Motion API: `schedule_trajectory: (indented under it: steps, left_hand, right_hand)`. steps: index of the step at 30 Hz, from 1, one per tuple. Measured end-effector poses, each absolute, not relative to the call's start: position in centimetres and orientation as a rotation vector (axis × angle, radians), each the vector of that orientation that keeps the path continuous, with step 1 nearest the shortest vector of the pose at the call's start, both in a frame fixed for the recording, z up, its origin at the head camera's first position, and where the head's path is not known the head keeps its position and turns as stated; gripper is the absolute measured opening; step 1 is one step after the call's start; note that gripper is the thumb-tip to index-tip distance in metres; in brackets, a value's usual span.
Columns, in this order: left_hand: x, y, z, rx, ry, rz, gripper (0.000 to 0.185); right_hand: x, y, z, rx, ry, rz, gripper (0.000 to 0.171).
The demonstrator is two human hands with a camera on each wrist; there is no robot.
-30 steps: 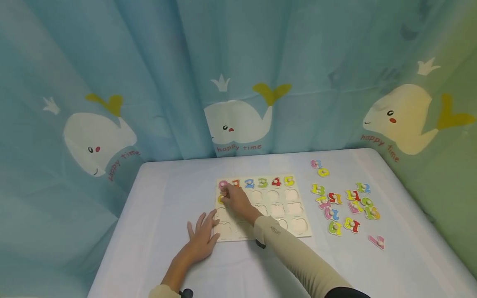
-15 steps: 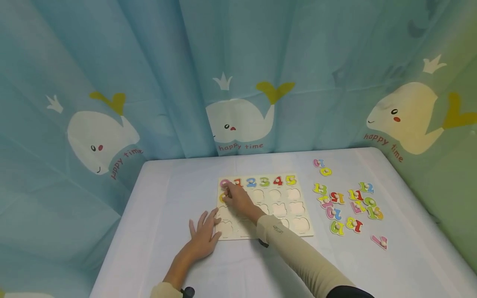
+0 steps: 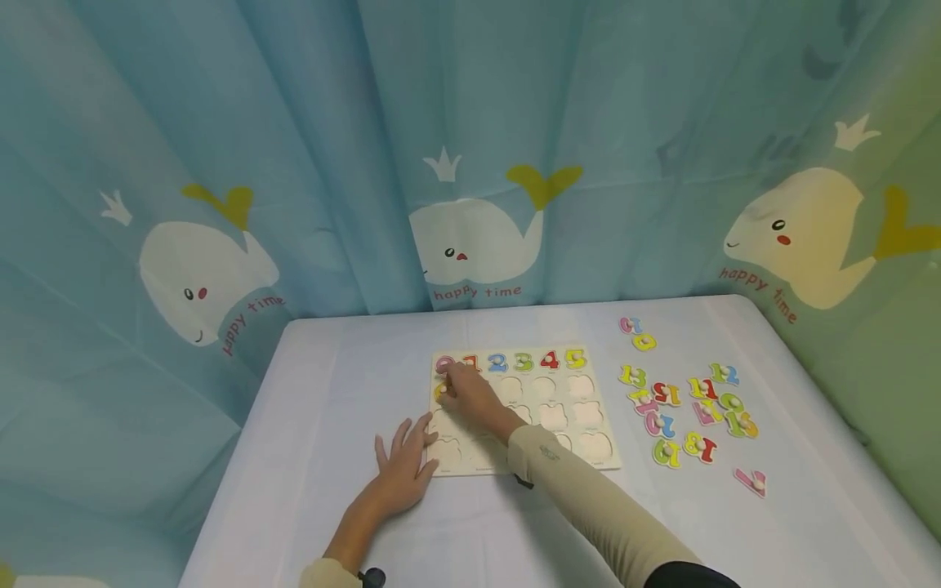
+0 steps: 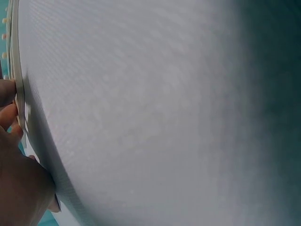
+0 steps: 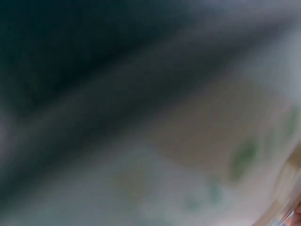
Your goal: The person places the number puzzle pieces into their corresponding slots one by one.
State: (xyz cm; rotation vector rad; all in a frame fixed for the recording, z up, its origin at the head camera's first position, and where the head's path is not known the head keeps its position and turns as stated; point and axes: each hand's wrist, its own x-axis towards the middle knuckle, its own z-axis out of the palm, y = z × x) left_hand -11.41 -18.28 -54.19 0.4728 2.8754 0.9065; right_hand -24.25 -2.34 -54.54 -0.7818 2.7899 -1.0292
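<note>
The right hand (image 3: pixel 476 398) is curling its thumb and fingers together with almost no gap, pinching a yellow piece (image 3: pixel 439 392) at the left end of the board's second row; whether that piece is sitting fully down, cannot tell, the fingers covering part of it. The left hand (image 3: pixel 402 474) is spreading its fingers, holding nothing between them, fingertips touching the left edge of the board (image 3: pixel 470 468). Along the top row, numbers are running in order: pink 0 (image 3: pixel 444 361), partly hidden, red 1 (image 3: pixel 470 361), blue 2 (image 3: pixel 497 363), green 3 (image 3: pixel 524 362), red 4 (image 3: pixel 550 359), yellow 5 (image 3: pixel 576 359). Shaped recesses are showing in the rows below. The board is lying flat on the white table (image 3: pixel 353 392). Right of it, loose pieces are lying scattered, among them 13 (image 3: pixel 632 376), 15 (image 3: pixel 666 394), 18 (image 3: pixel 699 447) and, nearest the person, a pink 7 (image 3: pixel 751 483). Behind, a blue whale-print curtain (image 3: pixel 323 163) is hanging. Right wrist view: mostly blurred.
</note>
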Motion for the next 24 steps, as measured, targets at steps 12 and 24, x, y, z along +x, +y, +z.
schedule_trajectory:
  steps: [12, 24]
  left_hand:
    - [-11.5, -18.3, -53.9, 0.458, 2.887, 0.904, 0.063]
    - [-11.3, -18.4, -54.2, 0.445, 2.887, 0.918, 0.059]
  right_hand:
    - [-24.2, -2.9, -54.6, -0.684, 2.762, -1.171, 0.027]
    - [-23.8, -1.3, -53.8, -0.686, 2.666, -1.15, 0.037]
